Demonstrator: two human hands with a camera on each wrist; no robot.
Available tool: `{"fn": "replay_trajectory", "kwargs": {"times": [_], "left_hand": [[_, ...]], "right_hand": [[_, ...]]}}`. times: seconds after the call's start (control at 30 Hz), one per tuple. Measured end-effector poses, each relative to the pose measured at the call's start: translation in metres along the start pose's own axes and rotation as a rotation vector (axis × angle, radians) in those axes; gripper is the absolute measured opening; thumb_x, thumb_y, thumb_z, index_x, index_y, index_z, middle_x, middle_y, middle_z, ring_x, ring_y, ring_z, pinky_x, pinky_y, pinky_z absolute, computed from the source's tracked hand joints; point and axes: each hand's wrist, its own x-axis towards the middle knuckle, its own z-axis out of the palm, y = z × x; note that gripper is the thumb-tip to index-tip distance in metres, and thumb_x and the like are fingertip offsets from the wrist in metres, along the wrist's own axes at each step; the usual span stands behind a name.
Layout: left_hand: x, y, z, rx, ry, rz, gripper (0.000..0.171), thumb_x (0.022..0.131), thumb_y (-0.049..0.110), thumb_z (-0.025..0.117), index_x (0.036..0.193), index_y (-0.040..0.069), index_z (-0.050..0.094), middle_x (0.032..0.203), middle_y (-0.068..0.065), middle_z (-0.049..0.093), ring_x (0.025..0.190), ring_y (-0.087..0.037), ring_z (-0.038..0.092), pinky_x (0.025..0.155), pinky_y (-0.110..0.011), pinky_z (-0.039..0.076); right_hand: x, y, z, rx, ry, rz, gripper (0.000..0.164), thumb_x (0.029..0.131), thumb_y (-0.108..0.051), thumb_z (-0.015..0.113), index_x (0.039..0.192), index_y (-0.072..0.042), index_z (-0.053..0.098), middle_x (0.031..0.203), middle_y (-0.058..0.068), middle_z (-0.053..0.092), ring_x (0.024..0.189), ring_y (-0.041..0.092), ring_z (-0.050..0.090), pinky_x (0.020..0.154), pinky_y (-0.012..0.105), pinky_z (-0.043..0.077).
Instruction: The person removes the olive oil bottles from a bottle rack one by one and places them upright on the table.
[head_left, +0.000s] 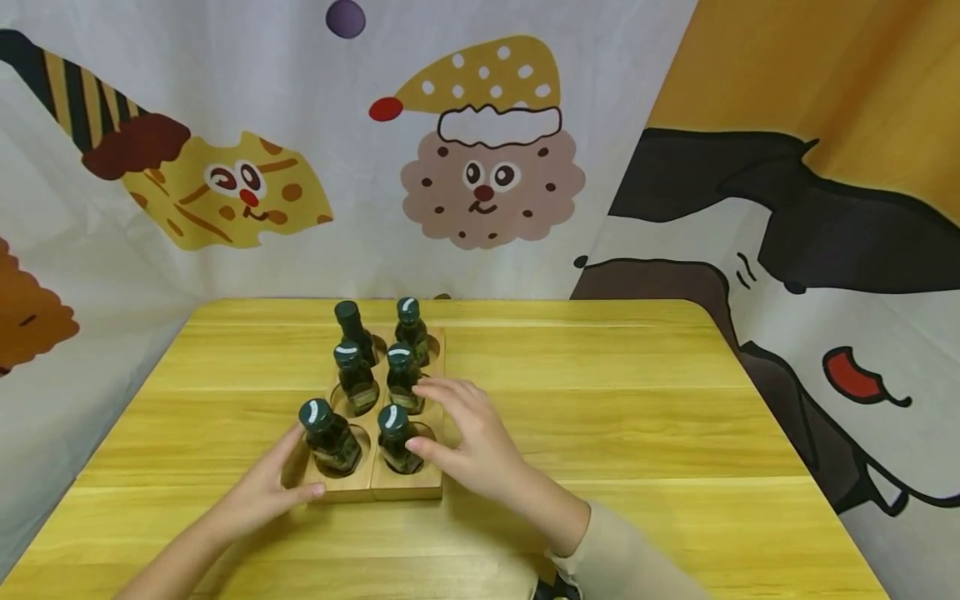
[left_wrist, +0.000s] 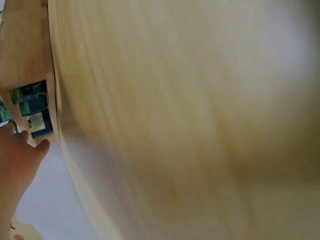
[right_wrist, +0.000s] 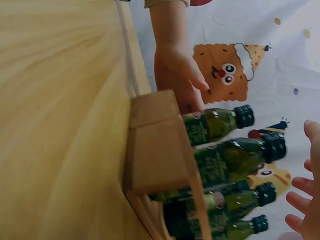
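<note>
Several small green glass bottles with dark green caps stand in two rows in the round holes of a wooden bottle holder. My left hand lies at the holder's near left corner, thumb by the front face and fingers along the left side, next to the near left bottle. Over the right row hovers my right hand, its fingers spread near the near right bottle and the middle right bottle. In the right wrist view, a gap separates its fingers from the bottles' caps.
The holder sits on a wood-grain table, left of the middle. A cloth with cartoon prints hangs behind the table's far edge. Something small and dark shows at the near edge below the right sleeve.
</note>
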Motion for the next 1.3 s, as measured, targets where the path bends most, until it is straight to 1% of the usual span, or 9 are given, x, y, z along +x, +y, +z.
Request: {"fn": "replay_trajectory", "kwargs": {"times": [0.2,0.3,0.37,0.43,0.53,0.7,0.87,1.07,1.3], "left_hand": [[0.001,-0.003,0.008,-0.033,-0.007,0.068,0.096,0.080,0.021,0.078,0.153,0.005,0.017,0.149,-0.033,0.021,0.132,-0.057,0.020,0.097,-0.074,0.018],[0.002,-0.006,0.012,-0.041,0.002,0.073,0.096,0.080,0.021,0.078,0.154,0.010,0.018,0.149,-0.031,0.023,0.133,-0.055,0.020,0.099,-0.072,0.018],[0.003,-0.008,0.015,-0.051,0.008,0.064,0.096,0.081,0.022,0.078,0.154,0.014,0.017,0.151,-0.028,0.022,0.135,-0.051,0.020,0.107,-0.060,0.018],[0.003,-0.010,0.017,-0.061,0.017,0.057,0.096,0.081,0.022,0.078,0.155,0.017,0.017,0.153,-0.024,0.021,0.136,-0.048,0.018,0.112,-0.042,0.017],[0.004,-0.011,0.021,-0.071,0.032,0.070,0.094,0.081,0.020,0.078,0.154,0.018,0.020,0.155,-0.021,0.019,0.137,-0.045,0.017,0.109,-0.023,0.011],[0.006,-0.014,0.023,-0.084,0.050,0.081,0.091,0.081,0.017,0.078,0.153,0.018,0.023,0.155,-0.023,0.016,0.137,-0.046,0.013,0.111,-0.030,0.009],[0.008,-0.022,0.024,-0.122,0.052,0.078,0.094,0.080,0.014,0.079,0.153,0.025,0.020,0.156,-0.022,0.015,0.137,-0.042,0.012,0.104,-0.012,0.009],[0.007,-0.030,0.024,-0.141,0.050,0.045,0.100,0.079,0.013,0.080,0.154,0.031,0.015,0.156,-0.020,0.016,0.139,-0.033,0.012,0.102,-0.010,0.011],[0.008,-0.032,0.024,-0.145,0.060,0.041,0.104,0.074,0.014,0.083,0.153,0.030,0.017,0.154,-0.022,0.021,0.136,-0.039,0.018,0.100,-0.008,0.015]], "right_hand": [[0.001,0.000,0.019,0.070,0.015,0.036,0.053,0.088,-0.036,0.067,0.132,-0.011,0.052,0.134,0.006,0.053,0.127,0.018,0.042,0.105,0.049,0.033],[0.001,0.000,0.027,0.086,0.032,0.026,0.050,0.089,-0.034,0.068,0.131,-0.011,0.054,0.132,0.003,0.054,0.124,0.017,0.044,0.102,0.045,0.037],[0.001,0.000,0.031,0.106,0.035,0.025,0.049,0.089,-0.032,0.069,0.130,-0.010,0.054,0.131,0.002,0.054,0.122,0.016,0.045,0.101,0.041,0.040],[0.001,0.000,0.035,0.127,0.041,0.028,0.048,0.088,-0.030,0.070,0.130,-0.010,0.054,0.130,0.000,0.054,0.120,0.015,0.047,0.099,0.037,0.042],[0.000,0.000,0.039,0.167,0.057,0.047,0.048,0.088,-0.026,0.071,0.130,-0.010,0.054,0.129,0.001,0.055,0.120,0.015,0.048,0.098,0.035,0.044],[0.000,-0.001,0.044,0.210,0.086,0.083,0.047,0.088,-0.023,0.072,0.129,-0.008,0.054,0.127,0.003,0.056,0.118,0.016,0.050,0.096,0.036,0.045],[0.001,-0.002,0.048,0.242,0.113,0.106,0.046,0.087,-0.020,0.072,0.128,-0.008,0.055,0.122,0.004,0.058,0.112,0.016,0.053,0.091,0.034,0.048],[0.001,-0.001,0.052,0.251,0.135,0.108,0.046,0.086,-0.020,0.073,0.127,-0.013,0.055,0.119,0.003,0.059,0.106,0.015,0.054,0.083,0.030,0.050],[0.003,-0.004,0.058,0.252,0.213,0.113,0.044,0.082,-0.020,0.077,0.121,-0.012,0.059,0.110,0.002,0.062,0.094,0.014,0.055,0.071,0.031,0.053]]}}
